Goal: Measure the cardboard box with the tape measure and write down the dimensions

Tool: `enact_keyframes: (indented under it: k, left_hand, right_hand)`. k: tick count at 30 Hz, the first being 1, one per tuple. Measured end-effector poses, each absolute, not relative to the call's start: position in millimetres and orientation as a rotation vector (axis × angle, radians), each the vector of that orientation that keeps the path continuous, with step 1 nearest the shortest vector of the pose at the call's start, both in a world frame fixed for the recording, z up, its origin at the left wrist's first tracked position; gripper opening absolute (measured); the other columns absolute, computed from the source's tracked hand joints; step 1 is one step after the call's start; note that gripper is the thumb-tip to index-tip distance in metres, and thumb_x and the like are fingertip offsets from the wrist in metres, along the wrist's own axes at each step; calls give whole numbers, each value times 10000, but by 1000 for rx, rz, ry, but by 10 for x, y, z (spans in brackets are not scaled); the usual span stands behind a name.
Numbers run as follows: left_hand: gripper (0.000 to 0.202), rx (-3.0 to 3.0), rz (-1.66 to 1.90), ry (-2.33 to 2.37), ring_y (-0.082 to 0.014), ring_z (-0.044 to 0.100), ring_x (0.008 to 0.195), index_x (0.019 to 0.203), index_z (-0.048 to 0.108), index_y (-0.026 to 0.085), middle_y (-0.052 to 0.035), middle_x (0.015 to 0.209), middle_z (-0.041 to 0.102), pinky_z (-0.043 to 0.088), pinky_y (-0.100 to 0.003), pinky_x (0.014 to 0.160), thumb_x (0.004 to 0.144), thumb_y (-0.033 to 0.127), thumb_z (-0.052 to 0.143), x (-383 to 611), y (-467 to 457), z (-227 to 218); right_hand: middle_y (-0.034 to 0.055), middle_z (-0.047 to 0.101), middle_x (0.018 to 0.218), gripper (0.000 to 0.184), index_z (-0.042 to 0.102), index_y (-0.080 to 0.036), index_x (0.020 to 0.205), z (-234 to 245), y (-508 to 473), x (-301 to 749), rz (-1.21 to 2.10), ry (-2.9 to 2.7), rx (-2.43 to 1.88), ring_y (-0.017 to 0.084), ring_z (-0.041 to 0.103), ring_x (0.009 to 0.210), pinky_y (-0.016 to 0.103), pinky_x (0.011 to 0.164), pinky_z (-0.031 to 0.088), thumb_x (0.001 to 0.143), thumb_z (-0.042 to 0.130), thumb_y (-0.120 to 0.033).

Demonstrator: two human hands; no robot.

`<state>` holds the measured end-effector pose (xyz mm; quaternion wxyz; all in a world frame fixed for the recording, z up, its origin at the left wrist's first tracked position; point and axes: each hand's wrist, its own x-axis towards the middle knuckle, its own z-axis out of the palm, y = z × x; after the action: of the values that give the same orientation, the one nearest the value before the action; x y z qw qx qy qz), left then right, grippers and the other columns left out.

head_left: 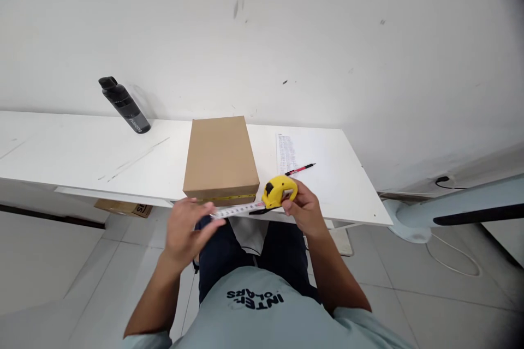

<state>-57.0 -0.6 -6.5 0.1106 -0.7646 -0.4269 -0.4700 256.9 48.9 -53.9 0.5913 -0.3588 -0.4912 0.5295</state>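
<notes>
Matt cardboard box [221, 157], glossy yellow plastic tape measure [279, 191].

A scuffed white wall [327, 38] backs the long white counter [82, 152]; the pale grey tiled floor [49, 262] carries 1 cable [452, 269].

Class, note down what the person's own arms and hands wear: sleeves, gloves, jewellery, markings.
The left hand and right hand are bare: no gloves, and no ring or watch shows. Both arms are uncovered up to short pale grey-blue sleeves of a T-shirt with dark lettering.
</notes>
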Motion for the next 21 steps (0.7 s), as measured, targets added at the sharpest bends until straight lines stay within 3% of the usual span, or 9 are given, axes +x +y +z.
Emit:
enact_keyframes:
  k: [5, 10, 13, 16, 21]
  left_hand:
    - [362, -2579, -1099, -939, -140, 654, 698, 1284, 601, 240, 38, 783, 735, 532, -374, 988, 970, 358, 735, -74, 10, -201]
    - [425, -2657, -1150, -884, -153, 662, 735, 1258, 631, 184, 3, 780, 705, 530, -353, 972, 996, 517, 644, 295, 93, -571]
    - [660, -2712, -970, -860, -202, 713, 956, 1334, 632, 204, -64, 1005, 776, 480, -423, 1109, 918, 716, 623, 378, 135, -647]
    - [825, -2687, -937, -776, -259, 667, 1211, 1406, 608, 218, -111, 1249, 756, 341, -485, 1261, 855, 831, 590, 375, 199, -478]
    - [682, -2467, -839, -1200, -339, 559, 1405, 1446, 591, 206, -158, 1429, 669, 335, -533, 1254, 928, 641, 675, 419, 381, -92]
  right_hand:
    - [-13, 703, 844, 516, 729, -275, 1167, -725, 71, 2407, 1379, -1073, -858, 72, 489, 569, 183, 475, 423, 714, 942, -402]
    - [-51, 625, 705, 532, 688, -261, 1126, -963, -177, 2401, 1477, -920, -970, 58, 376, 458, 186, 395, 343, 705, 923, -487]
    - [-45, 615, 702, 500, 689, -250, 1087, -1092, -301, 2463, 1479, -838, -1042, 61, 367, 453, 198, 394, 328, 720, 905, -512]
    - [-25, 623, 726, 532, 698, -232, 1045, -1148, -409, 2506, 1534, -775, -1050, 66, 385, 473, 205, 408, 325, 687, 911, -563]
    - [-34, 589, 720, 529, 695, -228, 994, -1161, -458, 2546, 1482, -656, -1085, 57, 380, 478, 212, 440, 314, 670, 920, -580]
